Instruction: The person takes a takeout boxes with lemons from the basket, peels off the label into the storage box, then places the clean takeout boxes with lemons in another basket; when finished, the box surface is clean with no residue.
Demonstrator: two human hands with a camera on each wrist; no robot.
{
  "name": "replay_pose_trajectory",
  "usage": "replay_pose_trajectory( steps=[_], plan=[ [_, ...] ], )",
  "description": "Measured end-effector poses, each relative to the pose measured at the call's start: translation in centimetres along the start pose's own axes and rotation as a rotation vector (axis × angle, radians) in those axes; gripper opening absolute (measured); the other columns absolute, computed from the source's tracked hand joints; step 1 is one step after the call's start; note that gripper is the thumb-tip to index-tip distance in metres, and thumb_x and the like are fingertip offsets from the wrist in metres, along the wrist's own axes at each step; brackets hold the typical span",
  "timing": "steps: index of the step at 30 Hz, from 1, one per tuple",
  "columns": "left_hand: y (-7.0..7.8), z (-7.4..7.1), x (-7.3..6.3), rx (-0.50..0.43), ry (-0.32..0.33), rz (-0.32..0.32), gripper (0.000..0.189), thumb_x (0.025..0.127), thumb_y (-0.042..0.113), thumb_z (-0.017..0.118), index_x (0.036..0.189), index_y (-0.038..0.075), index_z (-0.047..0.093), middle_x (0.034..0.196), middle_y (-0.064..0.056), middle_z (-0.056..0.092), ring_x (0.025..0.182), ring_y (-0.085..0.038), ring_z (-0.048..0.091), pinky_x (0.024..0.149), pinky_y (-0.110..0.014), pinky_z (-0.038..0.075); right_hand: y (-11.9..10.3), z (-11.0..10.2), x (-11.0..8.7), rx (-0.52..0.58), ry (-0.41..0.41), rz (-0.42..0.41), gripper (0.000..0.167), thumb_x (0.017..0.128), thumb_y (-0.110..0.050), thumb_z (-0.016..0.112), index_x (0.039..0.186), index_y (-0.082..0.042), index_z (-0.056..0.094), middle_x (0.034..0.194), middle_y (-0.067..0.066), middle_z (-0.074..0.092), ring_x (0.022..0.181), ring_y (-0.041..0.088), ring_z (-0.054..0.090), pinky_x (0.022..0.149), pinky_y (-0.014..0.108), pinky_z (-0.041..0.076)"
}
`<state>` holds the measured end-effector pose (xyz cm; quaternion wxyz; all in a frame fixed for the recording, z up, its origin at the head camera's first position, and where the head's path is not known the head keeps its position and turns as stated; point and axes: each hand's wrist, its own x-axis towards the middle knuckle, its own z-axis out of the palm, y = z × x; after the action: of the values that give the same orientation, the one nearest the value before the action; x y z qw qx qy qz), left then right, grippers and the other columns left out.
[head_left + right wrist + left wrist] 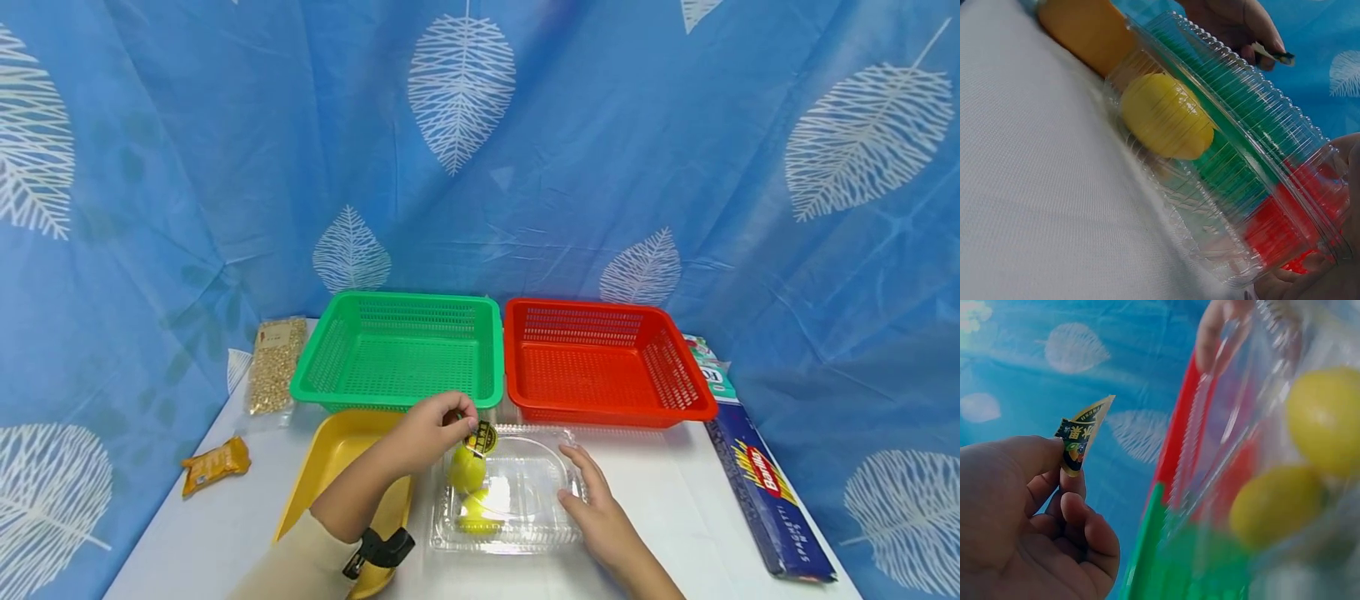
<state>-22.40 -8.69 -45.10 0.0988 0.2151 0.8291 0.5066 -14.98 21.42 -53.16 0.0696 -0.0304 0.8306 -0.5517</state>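
My left hand [433, 432] pinches a black and gold fruit sticker [1079, 439] between thumb and forefinger. In the left wrist view the sticker is bent and stands apart from the box. Below this hand in the head view lies a clear plastic clamshell box [525, 487], its lid down. Two yellow lemons [468, 472] sit in the box's left part, seen through the plastic. At the box's right side my right hand [609, 523] holds the edge, with thumb and fingers about it. The right wrist view shows one lemon [1166, 115] through the ribbed wall.
A green basket [397, 404] and a red basket [611, 414] stand behind the box. Under my left forearm is a yellow tray [309, 483]. Far left lie a bag of grains [276, 367] and an orange packet [216, 465]; at right, a blue spaghetti box [772, 496] and a green packet [708, 367].
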Motion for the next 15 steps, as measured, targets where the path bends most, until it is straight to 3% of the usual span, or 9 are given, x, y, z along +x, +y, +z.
replay_pose_trajectory(
  steps=[8,15],
  plan=[
    [-0.9,-4.4,-3.0,0.053,0.093,-0.073,0.008,0.109,0.025,0.059,0.104,0.019,0.063,0.088,-0.003,0.058,0.07,-0.019,0.049,0.063,-0.03,0.045,0.1,0.0,0.0,0.021,0.0,0.002,0.063,0.103,-0.013,0.059,0.16,-0.027,0.037,0.174,0.02,0.012,0.159,0.053,0.002,0.114,0.084,0.002],
    [-3.1,-6.7,-5.9,0.131,0.155,-0.17,0.007,0.107,0.02,0.062,0.104,0.015,0.063,0.088,-0.001,0.06,0.073,-0.019,0.052,0.062,-0.03,0.046,0.0,0.0,-0.1,0.075,-0.017,0.013,0.063,0.103,-0.012,0.059,0.16,-0.025,0.036,0.174,0.02,0.015,0.159,0.052,0.002,0.115,0.083,0.001]
  ],
)
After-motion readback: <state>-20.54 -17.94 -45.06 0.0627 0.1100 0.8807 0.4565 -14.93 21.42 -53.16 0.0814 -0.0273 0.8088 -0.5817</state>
